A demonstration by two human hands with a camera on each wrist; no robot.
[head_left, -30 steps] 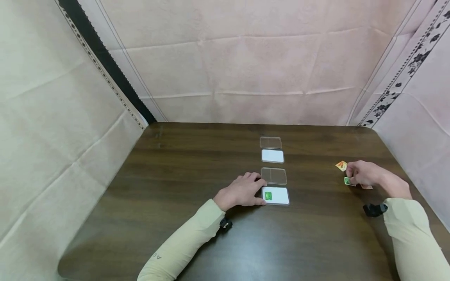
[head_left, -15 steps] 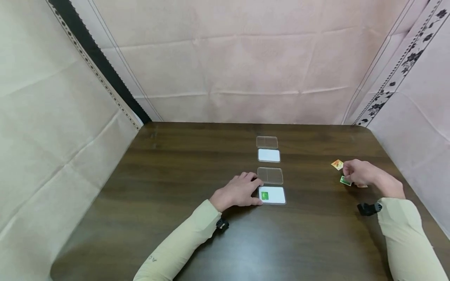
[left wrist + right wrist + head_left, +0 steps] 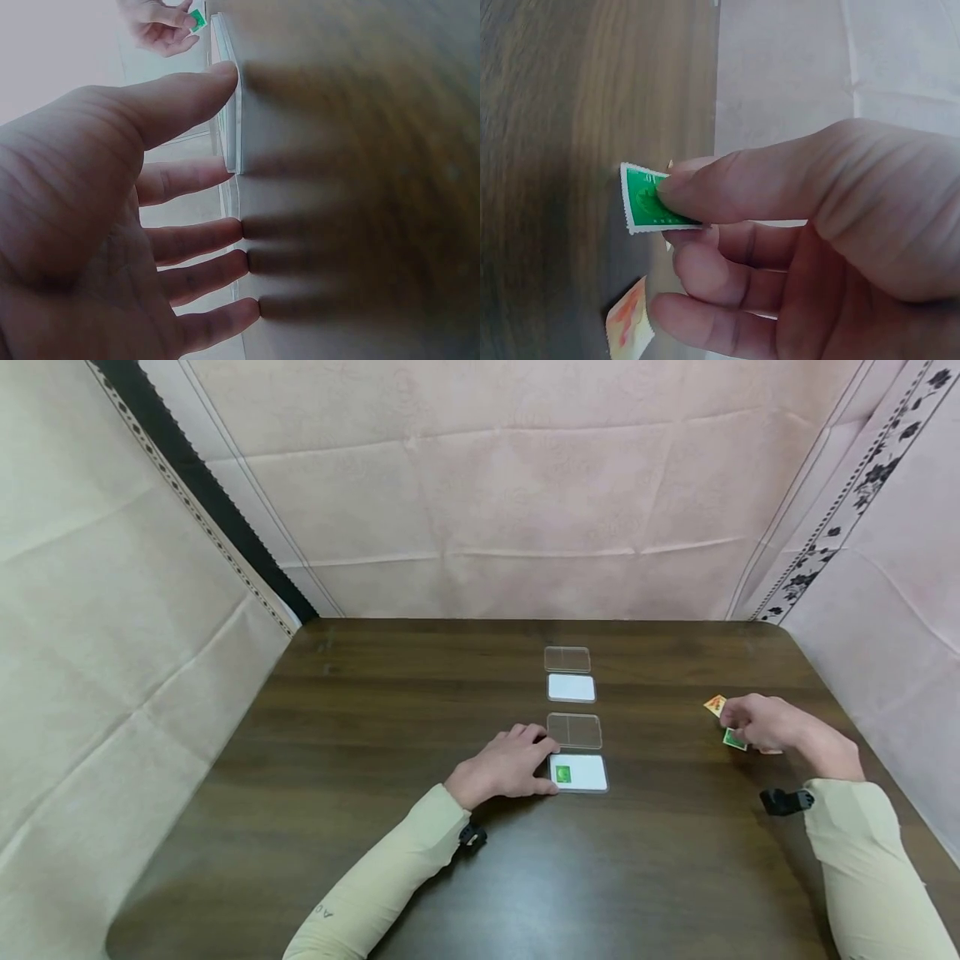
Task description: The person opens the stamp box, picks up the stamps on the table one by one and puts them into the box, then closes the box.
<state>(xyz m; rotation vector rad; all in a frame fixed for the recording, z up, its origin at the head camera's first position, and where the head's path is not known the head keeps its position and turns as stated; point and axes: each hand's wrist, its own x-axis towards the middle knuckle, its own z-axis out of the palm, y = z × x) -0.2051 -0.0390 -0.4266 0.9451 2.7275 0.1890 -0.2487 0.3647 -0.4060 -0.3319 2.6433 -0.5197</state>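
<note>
A green postage stamp (image 3: 641,199) with a white perforated edge is pinched between the thumb and a finger of my right hand (image 3: 780,731) at the right of the table. Just beyond it lies an orange-and-yellow stamp (image 3: 713,703), and a pale stamp (image 3: 771,752) pokes out from under the hand. My left hand (image 3: 504,766) rests at the left side of the nearer clear case, thumb and index fingertip at the edge of its white-lined base (image 3: 588,774). Its other fingertips stand on the table. Another green stamp (image 3: 562,774) lies on that white lining.
The nearer case's transparent lid (image 3: 574,731) is folded back flat. Behind it lies a second opened case, with a white base (image 3: 572,687) and a clear lid (image 3: 567,659). Pale cloth (image 3: 480,527) hangs around the dark wooden table (image 3: 360,693).
The right hand has shifted slightly toward the orange stamp, with the green stamp in its fingers. The head view has swung a little to the right. The left hand stays at the case.
</note>
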